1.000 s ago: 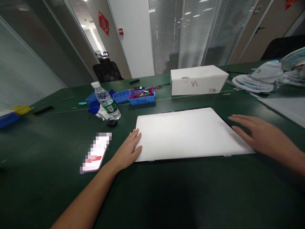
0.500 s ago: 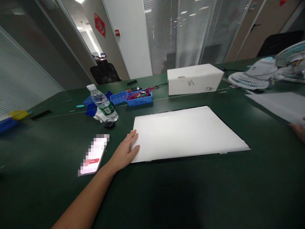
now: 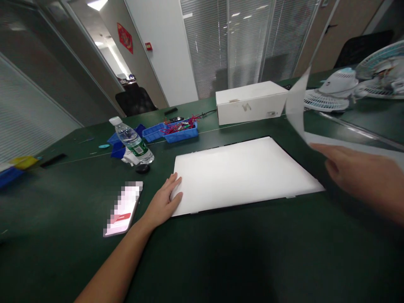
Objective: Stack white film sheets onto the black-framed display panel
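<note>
A white rectangular panel with a thin dark edge [image 3: 240, 176] lies flat on the dark green table. My left hand [image 3: 164, 197] rests on its left end, fingers spread and thumb on the white surface. To the right of the panel, my right hand [image 3: 356, 170] is closed on a thin white sheet [image 3: 296, 107]. The sheet is held above the table; its far part curls upward, and another part stretches off to the right behind the hand. The fingertips are slightly blurred.
Left of my left hand lies a phone [image 3: 123, 210]. Beyond it are a black mouse [image 3: 142, 168], a tilted water bottle [image 3: 132, 141] and blue trays [image 3: 181, 134] with red wires. A white box [image 3: 251, 105] and white fan parts [image 3: 334, 92] stand farther back.
My right hand has come in from the right edge with the sheet, which has moved left and now curls upward. My left hand stays on the panel. The view has shifted slightly.
</note>
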